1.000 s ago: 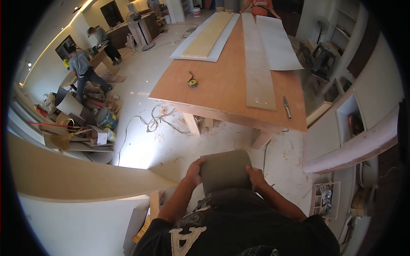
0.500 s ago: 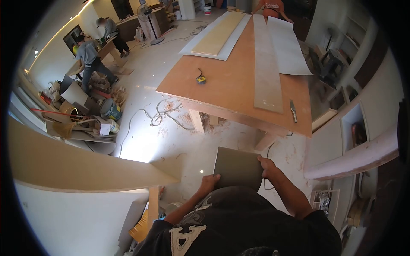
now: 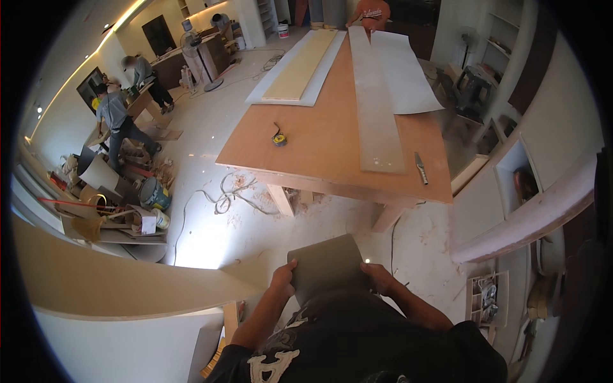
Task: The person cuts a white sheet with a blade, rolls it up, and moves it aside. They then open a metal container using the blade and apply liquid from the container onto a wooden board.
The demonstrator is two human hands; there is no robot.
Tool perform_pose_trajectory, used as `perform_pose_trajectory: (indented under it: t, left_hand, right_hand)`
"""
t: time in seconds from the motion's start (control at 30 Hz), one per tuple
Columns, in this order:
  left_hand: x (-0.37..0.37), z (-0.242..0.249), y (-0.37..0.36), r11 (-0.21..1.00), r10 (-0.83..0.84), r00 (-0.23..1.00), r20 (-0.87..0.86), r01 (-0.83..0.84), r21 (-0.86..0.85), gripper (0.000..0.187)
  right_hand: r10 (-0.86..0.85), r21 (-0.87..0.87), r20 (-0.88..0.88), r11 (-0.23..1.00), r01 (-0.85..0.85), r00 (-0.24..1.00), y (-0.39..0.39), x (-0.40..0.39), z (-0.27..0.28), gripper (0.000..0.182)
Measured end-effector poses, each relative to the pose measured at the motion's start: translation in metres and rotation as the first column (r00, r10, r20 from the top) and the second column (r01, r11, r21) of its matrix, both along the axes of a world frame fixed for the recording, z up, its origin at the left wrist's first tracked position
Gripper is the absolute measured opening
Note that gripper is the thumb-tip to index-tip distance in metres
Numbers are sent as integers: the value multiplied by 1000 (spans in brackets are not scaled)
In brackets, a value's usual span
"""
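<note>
A grey-green sheet is held in front of my chest, its far edge curving. My left hand grips its left edge with the thumb on top. On the right edge, my right hand is closed on the same sheet. Beyond it stands a wooden table. A yellow tape measure and a knife-like tool lie on the tabletop. A long pale strip, a white sheet and a cream board rest there too.
A person in an orange shirt is at the table's far end. Two people work at the left. Cables and shavings lie on the floor. A curved panel is at my left, with a wall opening at right.
The sheet has shifted left and tilted, with both hands still on it. The view has turned, so the table appears further left and slightly lower.
</note>
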State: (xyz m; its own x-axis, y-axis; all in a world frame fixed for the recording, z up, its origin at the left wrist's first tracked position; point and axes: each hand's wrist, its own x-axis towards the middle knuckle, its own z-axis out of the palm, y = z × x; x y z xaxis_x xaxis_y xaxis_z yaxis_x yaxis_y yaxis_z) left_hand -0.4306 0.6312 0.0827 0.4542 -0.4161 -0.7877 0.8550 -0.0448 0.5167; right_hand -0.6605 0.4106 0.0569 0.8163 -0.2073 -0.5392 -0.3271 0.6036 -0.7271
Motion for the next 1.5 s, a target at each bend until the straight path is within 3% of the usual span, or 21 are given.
perform_pose_trajectory:
  t: [0.1, 0.13, 0.23, 0.33, 0.4, 0.43, 0.5, 0.6, 0.7, 0.87, 0.97, 1.03, 1.07, 1.17, 1.23, 1.3, 1.4, 1.5]
  left_hand:
    - [6, 0, 1, 998, -38, 999, 0, 38, 42, 40]
    - [8, -5, 1, 998, -41, 999, 1, 41, 37, 40]
    - [15, -17, -3, 998, -54, 998, -12, 55, 27, 38]
    - [20, -10, -6, 997, -74, 996, -54, 74, -6, 39]
    - [20, -4, -4, 994, -79, 993, -90, 71, -88, 40]
    - [21, -11, 1, 965, -164, 982, -91, 141, -221, 42]
    - [17, -36, 20, 841, -321, 945, -56, 257, -476, 47]
    - [-23, -52, 32, 810, -345, 882, 320, 452, -374, 54]
    - [-42, -52, 38, 726, -608, 483, 630, 659, 196, 56]
    - [-47, -54, 31, 843, -500, 581, 642, 497, 206, 49]
    - [-45, -12, 20, 893, -429, 680, 595, 418, 166, 48]
    - [-39, -2, 16, 922, -380, 756, 533, 355, 153, 44]
    - [-32, 2, 15, 953, -294, 852, 433, 295, 67, 43]
    - [-14, 4, 12, 989, -82, 989, 124, 96, -115, 41]
    - [3, -17, 13, 987, -10, 1000, -14, 7, -160, 41]
    - [12, -26, 13, 992, -18, 999, -29, 14, -126, 42]
    - [15, -32, 9, 996, -43, 998, -44, 39, -83, 42]
    - [19, -26, 2, 998, -57, 997, -53, 56, -29, 40]
  right_hand:
    - [68, -229, -40, 971, -75, 997, 5, -14, -43, 50]
    - [91, -258, 27, 963, -81, 995, 8, -17, -50, 50]
    - [-20, -534, -59, 845, -15, 998, 21, -9, -69, 53]
    - [-136, -609, -56, 789, 74, 989, 29, 1, -69, 56]
    - [-167, -601, -108, 797, 70, 980, 25, 5, -57, 55]
    - [-179, -597, -133, 800, 66, 975, 20, 9, -48, 55]
    - [-350, -327, -152, 901, 287, 924, 5, 20, -45, 54]
    - [-445, -32, -294, 889, 457, 846, -25, 34, -49, 47]
    - [-412, 66, -351, 885, 462, 841, -46, 43, -41, 43]
    - [-369, 98, -381, 896, 434, 848, -55, 53, -37, 49]
    - [-267, 162, -379, 924, 347, 886, -58, 59, -2, 46]
    - [-172, 316, -203, 920, 231, 964, -49, 55, 18, 45]
    - [-132, 383, -111, 909, 165, 985, -45, 53, 26, 44]
    - [-1, 173, 89, 985, -15, 996, -18, 34, 28, 53]
    - [29, 16, 43, 999, -30, 999, -12, 23, 1, 51]
    - [15, -157, -63, 987, -25, 998, -10, 15, -22, 49]
    - [12, -301, 55, 954, 5, 998, 0, 10, -39, 45]
    - [-95, -264, 107, 957, 120, 990, 17, 21, -28, 40]
